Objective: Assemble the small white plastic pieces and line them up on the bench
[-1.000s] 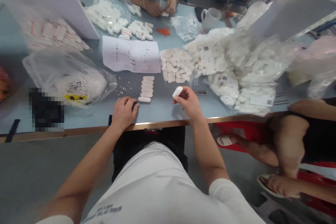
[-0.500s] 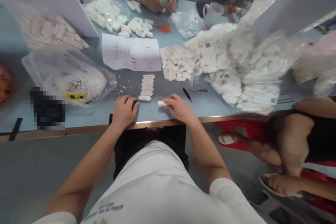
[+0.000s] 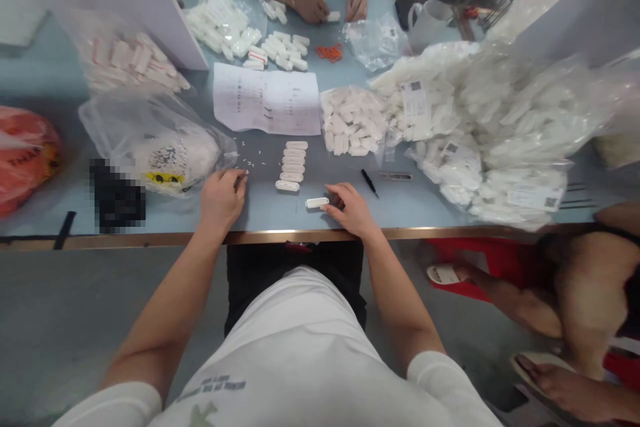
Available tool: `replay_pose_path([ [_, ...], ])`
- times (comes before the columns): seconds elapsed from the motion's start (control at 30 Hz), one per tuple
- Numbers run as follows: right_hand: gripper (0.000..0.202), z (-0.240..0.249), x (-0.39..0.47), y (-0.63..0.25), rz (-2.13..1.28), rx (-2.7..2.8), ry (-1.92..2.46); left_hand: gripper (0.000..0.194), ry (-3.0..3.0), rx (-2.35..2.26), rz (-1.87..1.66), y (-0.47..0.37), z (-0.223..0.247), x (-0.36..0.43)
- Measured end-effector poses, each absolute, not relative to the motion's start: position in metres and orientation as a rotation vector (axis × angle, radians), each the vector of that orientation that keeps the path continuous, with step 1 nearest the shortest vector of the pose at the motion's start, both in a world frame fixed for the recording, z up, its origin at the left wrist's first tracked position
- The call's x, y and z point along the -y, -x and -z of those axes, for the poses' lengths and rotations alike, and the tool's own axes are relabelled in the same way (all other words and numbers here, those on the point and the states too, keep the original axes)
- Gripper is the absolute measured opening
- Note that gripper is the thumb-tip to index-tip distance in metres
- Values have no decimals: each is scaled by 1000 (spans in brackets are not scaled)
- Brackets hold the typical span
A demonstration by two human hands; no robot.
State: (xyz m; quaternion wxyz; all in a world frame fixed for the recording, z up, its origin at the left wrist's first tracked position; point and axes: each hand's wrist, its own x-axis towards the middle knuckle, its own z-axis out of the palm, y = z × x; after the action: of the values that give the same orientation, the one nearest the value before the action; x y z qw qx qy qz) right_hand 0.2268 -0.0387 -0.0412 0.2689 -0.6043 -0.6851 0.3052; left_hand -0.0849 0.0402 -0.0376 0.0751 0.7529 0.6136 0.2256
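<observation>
My left hand is at the table beside scattered small white pieces, its thumb and fingertips drawn together. Whatever lies between them is too small to make out. My right hand has its fingers apart, with the thumb at the right end of a long, rounded white plastic piece. That piece shows rows of small holes and appears to lie on the tabletop. Between my hands, several similar white pieces form a column.
A printed sheet lies farther back, next to an open bag of white parts. A black pen and a small metal tool are to the right. Full plastic bags crowd that side. Across the table, a co-worker's hands handle white parts.
My left hand has moved away from the column, leftward to the small white pieces. My right fingers have spread, and the white piece now shows its holed face. The camera view has shifted left.
</observation>
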Motion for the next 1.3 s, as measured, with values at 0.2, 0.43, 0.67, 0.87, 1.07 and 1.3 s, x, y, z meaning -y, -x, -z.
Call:
replay_pose_path([
  [0.2, 42, 41, 39, -220, -786, 1854, 1649, 33, -2399, -1830, -443, 86, 38, -53],
  [0.43, 38, 40, 41, -218, -770, 1887, 1642, 36, -2521, -1828, -333, 76, 44, -58],
  [0.67, 37, 42, 42, -204, -652, 2016, 1635, 38, -2532, -1806, -351, 71, 45, -60],
  [0.87, 43, 41, 45, -208, -692, 1913, 1645, 28, -2360, -1880, -418, 73, 46, -64],
  [1.07, 39, 35, 48, -203, -532, 1829, 1590, 20, -1815, -1803, -594, 55, 23, -39],
  [1.3, 25, 19, 49, -168, -378, 1937, 1426, 25, -695, -1141, -738, 12, 8, -5],
])
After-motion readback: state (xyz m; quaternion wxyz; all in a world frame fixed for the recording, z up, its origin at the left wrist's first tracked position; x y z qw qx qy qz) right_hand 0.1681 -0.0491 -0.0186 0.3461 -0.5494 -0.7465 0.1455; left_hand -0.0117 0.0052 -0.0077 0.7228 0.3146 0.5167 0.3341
